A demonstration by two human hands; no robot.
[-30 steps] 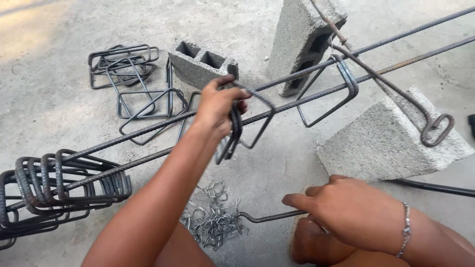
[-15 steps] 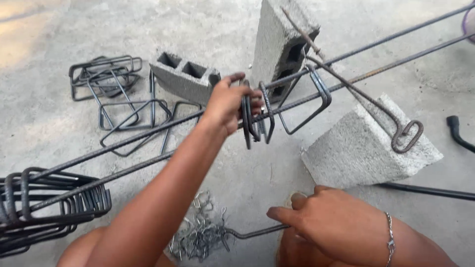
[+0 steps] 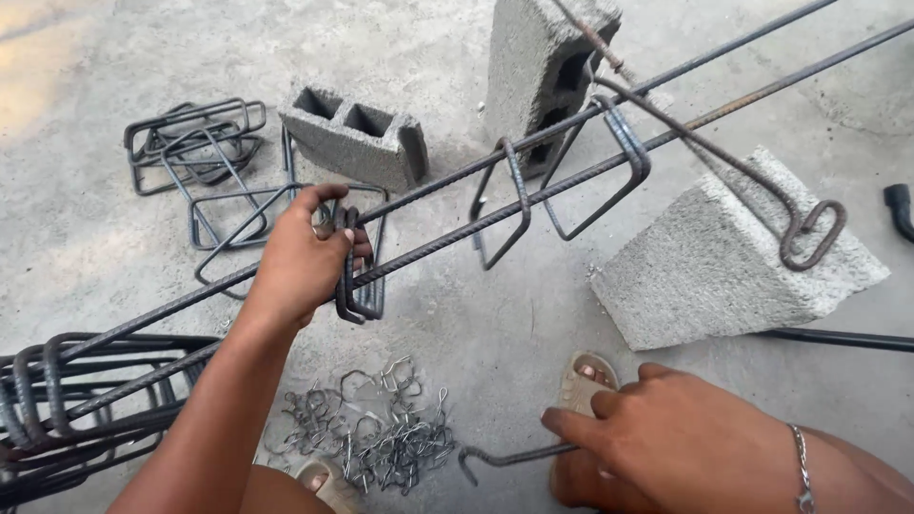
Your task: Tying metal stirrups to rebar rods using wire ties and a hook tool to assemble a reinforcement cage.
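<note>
— Clamped around what was the left hand (image 3: 303, 255) seen?
— Dark bent-steel stirrups (image 3: 354, 276) were gripped by it, hung upright on the two long ribbed rebars (image 3: 571, 152) above the concrete floor (image 3: 114, 57). The right hand (image 3: 666, 438) was closed on a hooked tying tool (image 3: 505, 458), beside a pile of wire ties (image 3: 381, 433).
— How were the stirrups described?
— Rectangular loops, rusty-dark; two more (image 3: 562, 181) were spaced farther along, near the hollow concrete blocks (image 3: 357, 143).
— What was hidden?
— The tool's handle was covered by the fingers, and a stirrup bundle (image 3: 67, 400) was cut off at the left edge
</note>
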